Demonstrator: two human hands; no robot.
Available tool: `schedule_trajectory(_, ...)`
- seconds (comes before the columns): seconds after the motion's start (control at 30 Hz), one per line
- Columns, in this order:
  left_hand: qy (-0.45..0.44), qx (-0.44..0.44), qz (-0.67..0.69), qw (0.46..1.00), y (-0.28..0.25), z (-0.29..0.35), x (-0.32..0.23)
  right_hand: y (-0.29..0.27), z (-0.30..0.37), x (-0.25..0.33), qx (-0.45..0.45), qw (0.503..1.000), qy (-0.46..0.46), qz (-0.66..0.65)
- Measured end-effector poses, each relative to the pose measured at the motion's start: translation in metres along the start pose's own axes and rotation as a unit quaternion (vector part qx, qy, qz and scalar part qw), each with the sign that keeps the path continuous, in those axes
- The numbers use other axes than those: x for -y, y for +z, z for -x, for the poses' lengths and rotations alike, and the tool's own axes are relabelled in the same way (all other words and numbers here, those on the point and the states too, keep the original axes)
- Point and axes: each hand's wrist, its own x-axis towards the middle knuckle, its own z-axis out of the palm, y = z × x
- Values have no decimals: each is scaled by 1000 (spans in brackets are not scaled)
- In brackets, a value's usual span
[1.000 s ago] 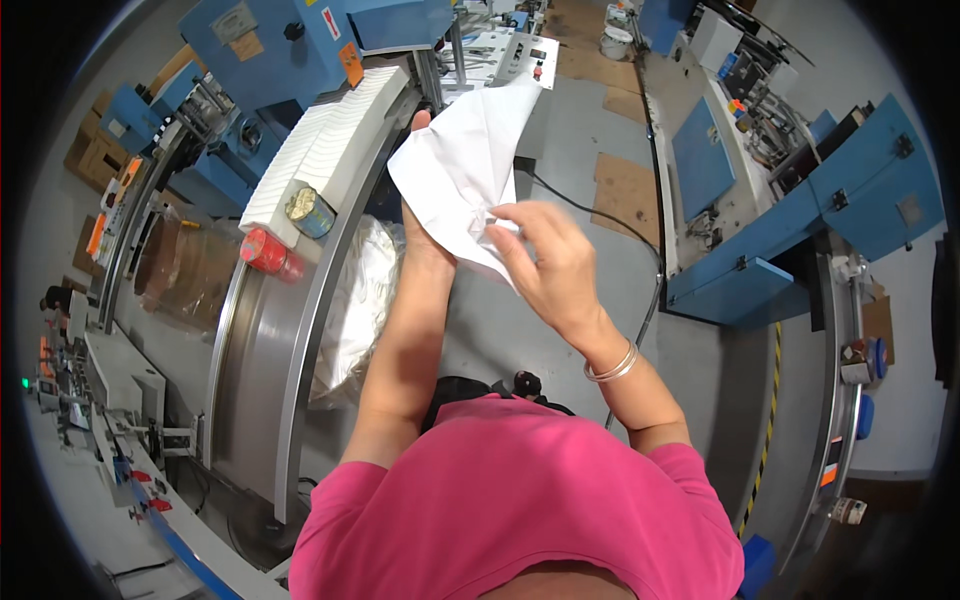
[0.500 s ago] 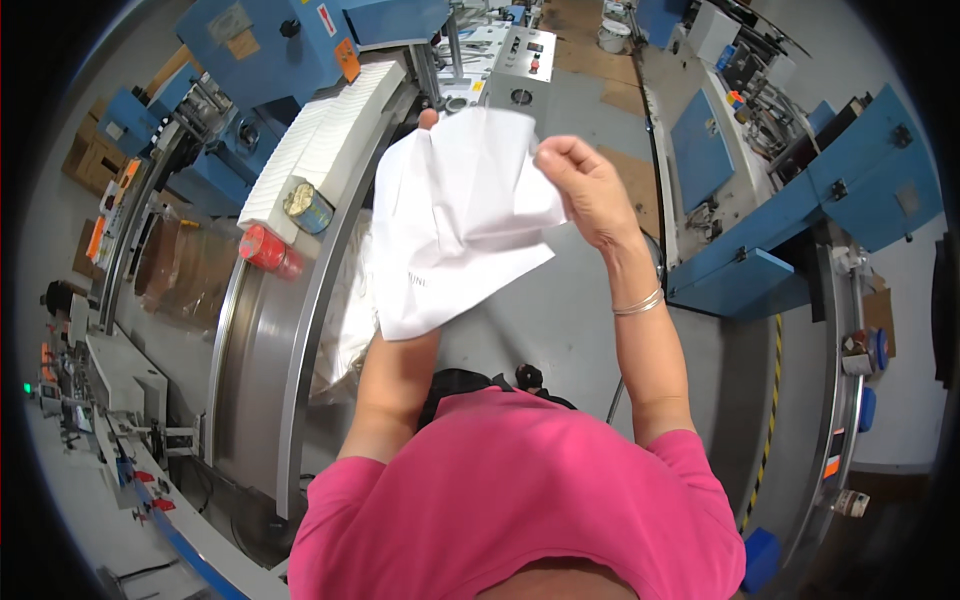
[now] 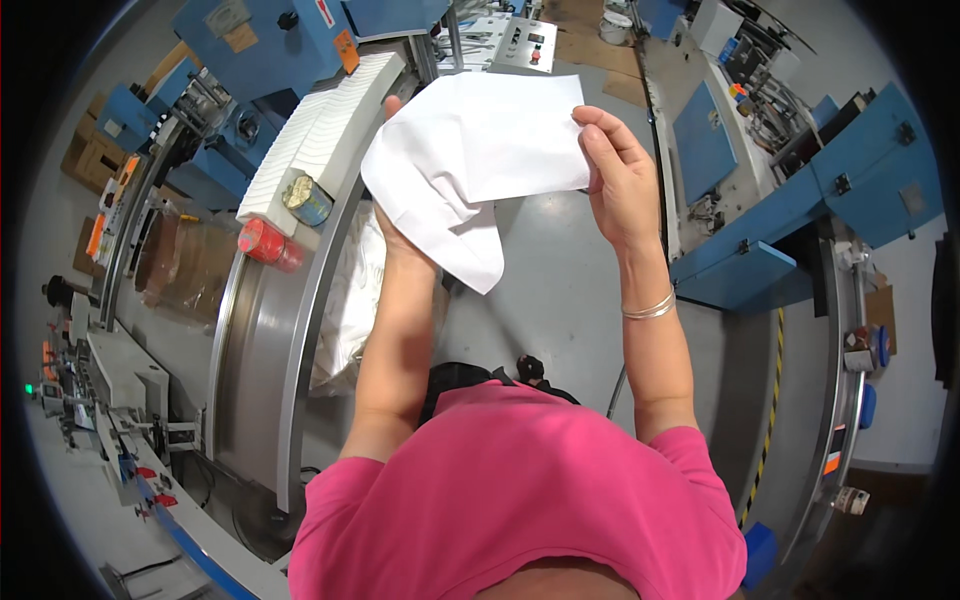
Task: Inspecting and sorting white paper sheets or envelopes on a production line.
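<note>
1. Clearly, the white sheet (image 3: 525, 130), which looks like soft cloth, is up in front of the person, stretched between both hands above the grey floor (image 3: 560, 290).
2. The right hand (image 3: 625, 185) pinches its right edge between thumb and fingers; that grip probably keeps this side drawn out flat.
3. The left hand (image 3: 398, 240) is mostly hidden behind the sheet, one fingertip showing past the upper left edge. It seems to support the folded part from beneath; whether it is spread or gripping cannot be told.
4. The lower corner hangs free, apparently because neither hand catches it.
5. To the left, a tin (image 3: 308, 201) and a red container (image 3: 270, 247) stand at the near end of a long white stack (image 3: 325, 130), perhaps to stop it sliding.
</note>
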Motion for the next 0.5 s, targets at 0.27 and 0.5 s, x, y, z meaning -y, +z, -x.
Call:
schedule_trajectory(0.27,-50,110,9,993,7,10,-5,11,29,19,128,976,-135,113)
schedule_trajectory(0.5,-62,-61,-208,974,50,22,0,7,40,20,138,935,-218,243)
